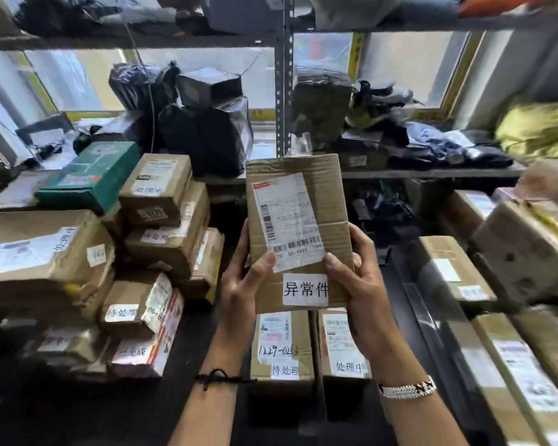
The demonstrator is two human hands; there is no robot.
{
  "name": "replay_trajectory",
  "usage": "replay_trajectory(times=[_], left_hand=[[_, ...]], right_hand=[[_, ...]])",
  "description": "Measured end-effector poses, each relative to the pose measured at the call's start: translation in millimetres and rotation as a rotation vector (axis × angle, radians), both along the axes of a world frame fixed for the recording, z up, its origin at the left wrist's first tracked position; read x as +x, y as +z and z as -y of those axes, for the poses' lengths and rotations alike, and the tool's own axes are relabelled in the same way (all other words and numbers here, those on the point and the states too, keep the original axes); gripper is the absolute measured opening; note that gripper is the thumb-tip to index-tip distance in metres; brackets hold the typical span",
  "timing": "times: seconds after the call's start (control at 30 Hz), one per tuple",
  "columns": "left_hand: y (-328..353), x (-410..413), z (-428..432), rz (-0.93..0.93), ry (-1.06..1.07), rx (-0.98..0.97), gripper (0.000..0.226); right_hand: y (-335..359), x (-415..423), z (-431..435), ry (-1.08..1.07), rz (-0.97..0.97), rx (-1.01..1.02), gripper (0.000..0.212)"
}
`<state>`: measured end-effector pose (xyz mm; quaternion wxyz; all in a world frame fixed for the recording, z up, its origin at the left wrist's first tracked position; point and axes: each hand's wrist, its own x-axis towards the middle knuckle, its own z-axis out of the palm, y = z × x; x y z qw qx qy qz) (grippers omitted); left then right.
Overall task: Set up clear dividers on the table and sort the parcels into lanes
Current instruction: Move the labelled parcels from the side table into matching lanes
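Held parcel: a flat cardboard parcel (pixel 298 230) is lifted upright above the dark table (pixel 187 355), label side facing the wearer.
Grip: the left hand (pixel 242 288) clasps its lower left edge and the right hand (pixel 356 278) its lower right edge, thumbs on the front face; both are closed on the box.
Writing on it: a white tag (pixel 305 289) reads 异常件; the shipping label (pixel 287 220) above it carries barcodes, its small print unreadable.
Just below the held parcel: two boxes lie side by side, the left box (pixel 282 346) handwritten "1229-02…" and tagged 待处理, the right box (pixel 343 346) tagged 处理中.
Left of the held parcel: a loose heap of boxes (pixel 149 252) with tags 处理中, 待处理 and 已完成, plus a green box (pixel 91 175).
Right of the held parcel: long cartons (pixel 455 268) in rows.
Dividers: no clear divider can be made out.
Progress: judged early to midway; the heap looks unsorted, and this parcel has no lane yet.
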<state>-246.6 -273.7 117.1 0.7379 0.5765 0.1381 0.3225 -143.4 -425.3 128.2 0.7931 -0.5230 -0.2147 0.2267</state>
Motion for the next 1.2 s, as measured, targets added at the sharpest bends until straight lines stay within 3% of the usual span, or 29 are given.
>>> replay_trajectory(times=[0.27, 0.63, 0.73, 0.9, 0.97, 1.03, 1.2], left_hand=[[-4, 10, 24, -0.023, -0.050, -0.048, 0.078], [-11, 37, 72, -0.053, -0.083, -0.001, 0.071], [-18, 55, 105, -0.053, -0.113, 0.004, 0.066], [-36, 84, 184, -0.067, -0.179, 0.030, 0.062], [-46, 95, 215, -0.097, -0.204, 0.031, 0.067], [-54, 104, 241, -0.139, -0.233, 0.056, 0.082], [-77, 125, 299, -0.223, -0.389, 0.153, 0.099]], right_hand=[[-4, 3, 26, -0.047, -0.014, -0.023, 0.074], [0, 18, 79, -0.140, 0.012, -0.069, 0.056], [3, 28, 110, -0.277, 0.077, -0.231, 0.061], [-1, 42, 167, -0.608, 0.493, -0.815, 0.087], [-1, 47, 187, -0.672, 0.573, -1.053, 0.096], [-2, 52, 206, -0.658, 0.560, -1.242, 0.110], [-13, 74, 256, -0.573, 0.363, -1.318, 0.122]])
